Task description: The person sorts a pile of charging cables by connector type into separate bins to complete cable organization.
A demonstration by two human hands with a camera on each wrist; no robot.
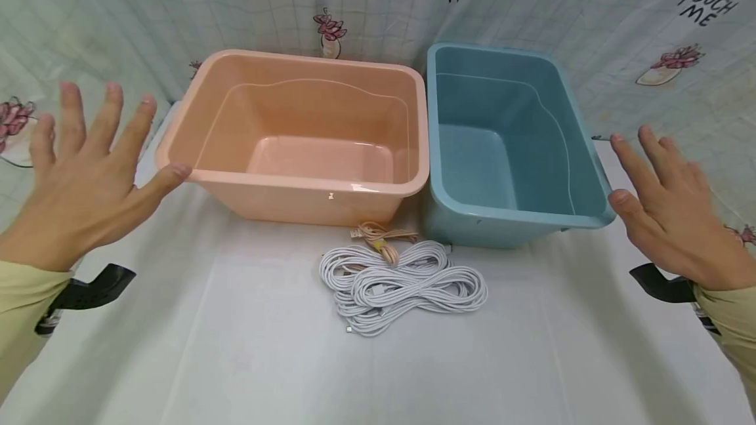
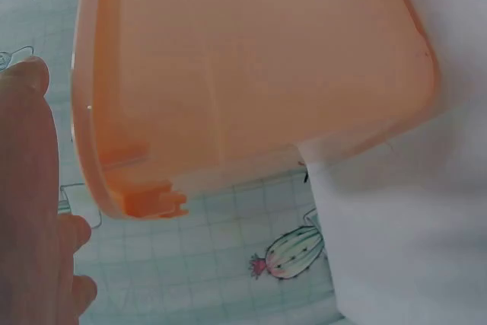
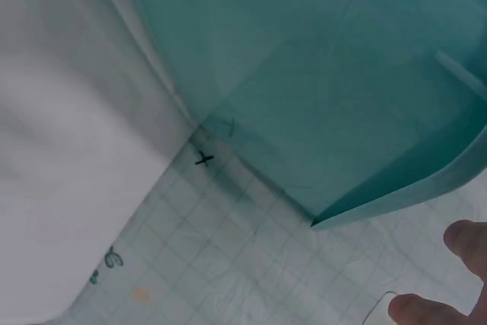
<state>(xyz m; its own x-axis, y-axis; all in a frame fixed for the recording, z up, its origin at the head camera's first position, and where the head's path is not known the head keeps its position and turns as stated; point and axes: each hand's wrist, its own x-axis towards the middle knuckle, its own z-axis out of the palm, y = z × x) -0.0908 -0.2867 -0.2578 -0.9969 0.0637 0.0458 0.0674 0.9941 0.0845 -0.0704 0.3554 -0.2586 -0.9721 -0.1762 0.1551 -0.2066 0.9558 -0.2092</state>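
We judge handling not yet begun | left hand [image 1: 88,182], right hand [image 1: 685,215]: fingers extended, holding nothing | coiled white cables [image 1: 407,290], small beige cable [image 1: 378,235]: on white-covered counter [image 1: 266,346], near side of peach rectangular plastic bin [image 1: 295,205] (left), blue rectangular plastic bin [image 1: 484,231] (right); none inside

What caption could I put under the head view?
Coiled white cables and a beige cable lie on a white table before a peach bin and a blue bin.
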